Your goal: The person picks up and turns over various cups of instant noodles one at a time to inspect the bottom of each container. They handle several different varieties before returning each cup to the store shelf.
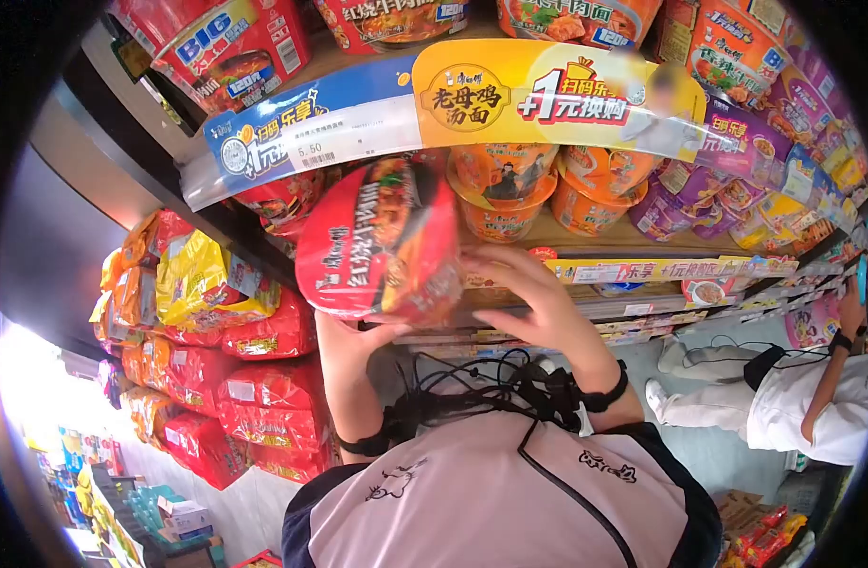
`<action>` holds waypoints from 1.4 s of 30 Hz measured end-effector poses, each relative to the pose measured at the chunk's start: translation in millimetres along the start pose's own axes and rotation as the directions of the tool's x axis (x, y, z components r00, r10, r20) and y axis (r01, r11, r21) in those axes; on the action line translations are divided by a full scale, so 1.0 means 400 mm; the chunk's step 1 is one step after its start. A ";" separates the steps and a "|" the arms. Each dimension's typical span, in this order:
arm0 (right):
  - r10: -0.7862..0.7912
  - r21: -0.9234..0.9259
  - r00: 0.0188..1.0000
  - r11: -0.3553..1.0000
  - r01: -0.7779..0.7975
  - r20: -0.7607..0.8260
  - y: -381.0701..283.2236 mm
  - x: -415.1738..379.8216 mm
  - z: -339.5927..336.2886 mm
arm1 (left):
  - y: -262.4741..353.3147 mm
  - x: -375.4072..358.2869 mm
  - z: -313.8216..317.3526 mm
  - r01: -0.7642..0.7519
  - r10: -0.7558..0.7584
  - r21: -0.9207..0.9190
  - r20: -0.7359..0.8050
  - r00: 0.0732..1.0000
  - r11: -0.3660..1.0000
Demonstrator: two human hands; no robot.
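A red instant noodle bowl [377,241], slightly smeared by motion, is raised in front of the shelf with its printed lid tilted toward me. My left hand [353,346] grips it from below; the thumb shows along its lower edge, and the other fingers are hidden behind it. At the bowl's right side is my right hand [538,298], fingers spread and fingertips close to the wrapper. Just beyond the hands, orange noodle bowls [505,189] stand stacked on the shelf, with more red bowls [287,199] partly hidden behind the held one.
A curved price strip [386,118] runs along the upper shelf edge, above purple bowls [680,199]. Red noodle multipacks [273,407] and a yellow pack [211,284] are piled at left. Black cables [491,388] hang at my chest. Another person [813,407] stands at right.
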State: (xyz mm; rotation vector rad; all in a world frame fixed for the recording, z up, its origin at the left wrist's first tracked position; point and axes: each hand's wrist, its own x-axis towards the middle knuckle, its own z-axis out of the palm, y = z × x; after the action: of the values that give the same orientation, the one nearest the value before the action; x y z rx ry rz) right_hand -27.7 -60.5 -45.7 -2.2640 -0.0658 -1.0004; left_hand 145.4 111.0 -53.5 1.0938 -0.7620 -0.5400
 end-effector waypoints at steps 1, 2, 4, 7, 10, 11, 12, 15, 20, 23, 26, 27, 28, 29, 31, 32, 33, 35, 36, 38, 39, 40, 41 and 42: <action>-0.040 -0.071 0.999 0.997 0.041 0.014 0.047 -0.011 0.019 | -0.006 0.004 -0.004 -0.040 0.041 0.034 -0.050 0.998 0.999; -0.078 -0.140 0.996 0.987 0.082 0.030 0.097 -0.026 0.039 | -0.018 0.009 -0.012 -0.077 0.084 0.071 -0.098 0.992 0.995; -0.169 -0.360 0.980 0.912 0.195 0.103 0.148 -0.033 0.057 | -0.023 0.020 -0.012 -0.136 0.164 0.152 -0.188 0.968 0.979; -0.195 -0.436 0.973 0.871 0.228 0.121 0.204 -0.051 0.095 | -0.012 0.041 0.016 -0.089 0.131 0.154 -0.293 0.947 0.984; -0.286 -0.600 0.953 0.746 0.289 0.104 0.207 -0.056 0.113 | -0.041 0.089 0.025 -0.190 0.267 0.271 -0.282 0.922 0.943; -0.278 -0.613 0.956 0.741 0.274 0.091 0.211 -0.056 0.119 | -0.049 0.107 0.027 -0.211 0.300 0.317 -0.264 0.917 0.925; -0.270 -0.627 0.960 0.735 0.258 0.078 0.218 -0.059 0.127 | -0.061 0.128 0.024 -0.205 0.317 0.386 -0.254 0.914 0.899; -0.283 -0.652 0.956 0.712 0.260 0.073 0.225 -0.062 0.131 | -0.072 0.191 0.053 -0.292 0.407 0.407 -0.231 0.884 0.866; -0.263 -0.669 0.960 0.696 0.261 0.101 0.231 -0.069 0.126 | -0.076 0.259 0.096 -0.323 0.441 0.423 -0.216 0.871 0.846; -0.263 -0.663 0.961 0.704 0.254 0.089 0.236 -0.073 0.131 | -0.075 0.271 0.111 -0.263 0.381 0.393 -0.260 0.887 0.881; -0.247 -0.660 0.966 0.713 0.238 0.081 0.236 -0.075 0.135 | -0.106 0.281 0.115 -0.273 0.516 0.630 -0.237 0.823 0.727; -0.243 -0.664 0.967 0.710 0.233 0.078 0.235 -0.075 0.136 | -0.110 0.280 0.121 -0.321 0.567 0.628 -0.235 0.790 0.709; -0.240 -0.670 0.968 0.707 0.228 0.075 0.234 -0.076 0.137 | -0.115 0.280 0.128 -0.369 0.616 0.625 -0.234 0.752 0.688; -0.225 -0.665 0.972 0.716 0.215 0.072 0.234 -0.078 0.139 | -0.119 0.280 0.138 -0.417 0.664 0.620 -0.234 0.711 0.665; -0.200 -0.665 0.978 0.722 0.193 0.068 0.238 -0.080 0.141 | -0.125 0.250 0.160 -0.544 0.797 0.631 -0.207 0.568 0.552; -0.221 -0.667 0.973 0.717 0.203 0.059 0.240 -0.077 0.139 | -0.127 0.235 0.171 -0.601 0.853 0.634 -0.193 0.486 0.486; -0.242 -0.669 0.969 0.712 0.213 0.051 0.239 -0.075 0.138 | -0.137 0.223 0.182 -0.656 0.822 0.546 -0.115 0.557 0.521; -0.269 -0.664 0.962 0.713 0.226 0.039 0.236 -0.074 0.138 | -0.163 0.201 0.206 -0.714 0.748 0.358 0.062 0.661 0.601; -0.278 -0.658 0.960 0.716 0.231 0.034 0.234 -0.073 0.137 | -0.158 0.196 0.229 -0.674 0.714 0.410 0.073 0.696 0.615; -0.294 -0.645 0.955 0.726 0.239 0.022 0.240 -0.076 0.135 | -0.124 0.188 0.277 -0.589 0.641 0.510 0.092 0.762 0.627; -0.300 -0.636 0.954 0.733 0.240 0.015 0.249 -0.082 0.140 | -0.116 0.189 0.293 -0.541 0.596 0.540 0.087 0.798 0.645; -0.303 -0.627 0.953 0.741 0.240 0.006 0.257 -0.088 0.144 | -0.110 0.193 0.307 -0.490 0.548 0.571 0.081 0.832 0.659; -0.315 -0.628 0.949 0.736 0.252 0.011 0.262 -0.093 0.147 | -0.104 0.199 0.315 -0.437 0.497 0.600 0.075 0.864 0.670; -0.326 -0.629 0.945 0.731 0.263 0.016 0.265 -0.095 0.147 | -0.101 0.207 0.321 -0.396 0.457 0.683 0.102 0.884 0.614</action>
State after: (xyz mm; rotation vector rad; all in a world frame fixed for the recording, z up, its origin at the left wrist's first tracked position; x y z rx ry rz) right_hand 14.4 -101.4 -158.3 -2.8681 -0.0592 -1.4718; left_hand 97.8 -38.4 -35.2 1.5414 -1.1597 0.2507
